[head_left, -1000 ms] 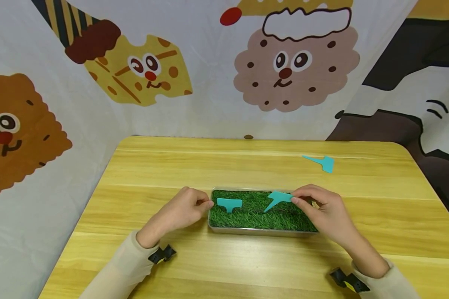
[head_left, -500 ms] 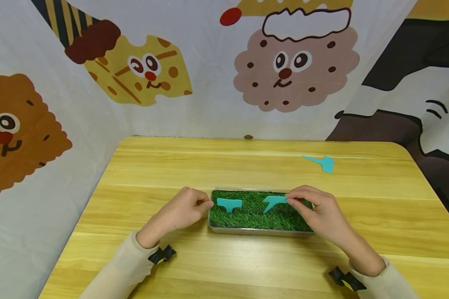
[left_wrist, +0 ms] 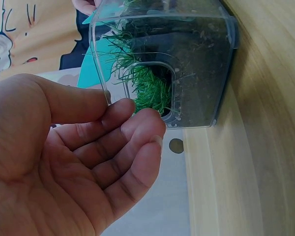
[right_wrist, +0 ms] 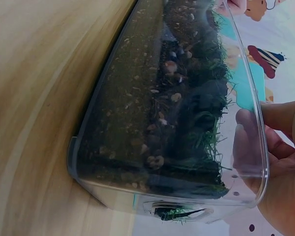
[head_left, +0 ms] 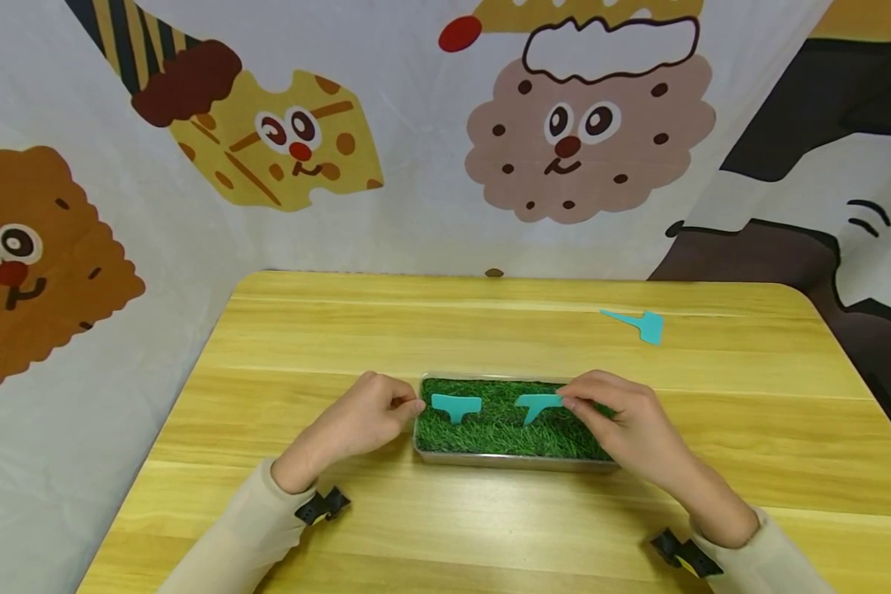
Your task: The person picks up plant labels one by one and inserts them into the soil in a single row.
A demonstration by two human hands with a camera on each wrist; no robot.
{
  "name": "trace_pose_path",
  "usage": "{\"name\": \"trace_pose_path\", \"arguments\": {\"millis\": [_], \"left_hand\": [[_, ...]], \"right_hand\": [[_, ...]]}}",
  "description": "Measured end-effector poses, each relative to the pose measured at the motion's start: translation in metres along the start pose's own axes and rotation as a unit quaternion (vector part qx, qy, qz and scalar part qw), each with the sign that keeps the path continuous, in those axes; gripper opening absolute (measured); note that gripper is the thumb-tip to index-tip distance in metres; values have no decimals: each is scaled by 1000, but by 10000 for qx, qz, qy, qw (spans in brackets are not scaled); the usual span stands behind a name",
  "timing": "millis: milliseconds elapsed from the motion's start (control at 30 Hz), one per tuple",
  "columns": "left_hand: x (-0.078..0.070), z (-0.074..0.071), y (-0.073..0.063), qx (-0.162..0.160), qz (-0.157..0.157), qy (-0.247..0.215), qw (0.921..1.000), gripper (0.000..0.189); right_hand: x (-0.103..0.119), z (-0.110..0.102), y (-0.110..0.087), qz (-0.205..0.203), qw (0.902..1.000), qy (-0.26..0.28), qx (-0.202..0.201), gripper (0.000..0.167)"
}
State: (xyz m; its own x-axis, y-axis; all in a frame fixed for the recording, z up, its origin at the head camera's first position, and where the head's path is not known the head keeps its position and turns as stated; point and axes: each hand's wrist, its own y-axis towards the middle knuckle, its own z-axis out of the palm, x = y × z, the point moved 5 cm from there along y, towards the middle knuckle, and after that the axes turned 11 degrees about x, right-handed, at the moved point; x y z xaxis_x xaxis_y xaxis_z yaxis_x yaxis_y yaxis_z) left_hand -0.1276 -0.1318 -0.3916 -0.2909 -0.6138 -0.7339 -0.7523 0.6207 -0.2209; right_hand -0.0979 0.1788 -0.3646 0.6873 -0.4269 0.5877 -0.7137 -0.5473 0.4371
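Note:
A long clear plastic box [head_left: 516, 461] holds green grass [head_left: 483, 440]; dark soil with small pale pieces shows through its wall in the right wrist view. My left hand [head_left: 367, 417] grips the rim at the box's left end between thumb and forefinger. One teal T-shaped plant label [head_left: 456, 404] stands in the grass near that end. With thumb and forefinger, my right hand [head_left: 634, 421] pinches the right end of a second teal plant label [head_left: 538, 402], whose pointed stem reaches down into the grass. The right end of the box is partly hidden behind my right hand.
A third teal plant label [head_left: 649, 327] lies flat on the wooden table [head_left: 341, 330], behind the box to the right. A cloth with cartoon food figures [head_left: 386, 223] hangs beyond the table's back edge.
My right hand has moved left and slightly down, bringing its plant label from a slanted position to nearly level at the top. My left hand stays at the box's rim.

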Motion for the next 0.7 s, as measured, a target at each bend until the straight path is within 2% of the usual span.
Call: {"name": "trace_pose_path", "arguments": {"millis": [400, 700], "left_hand": [[1, 0, 0, 34, -11, -26, 10000, 37], [1, 0, 1, 51, 3, -43, 10000, 38]], "right_hand": [[2, 5, 3, -427, 9988, -217, 78, 44], [3, 8, 5, -477, 9984, -186, 245, 43]]}}
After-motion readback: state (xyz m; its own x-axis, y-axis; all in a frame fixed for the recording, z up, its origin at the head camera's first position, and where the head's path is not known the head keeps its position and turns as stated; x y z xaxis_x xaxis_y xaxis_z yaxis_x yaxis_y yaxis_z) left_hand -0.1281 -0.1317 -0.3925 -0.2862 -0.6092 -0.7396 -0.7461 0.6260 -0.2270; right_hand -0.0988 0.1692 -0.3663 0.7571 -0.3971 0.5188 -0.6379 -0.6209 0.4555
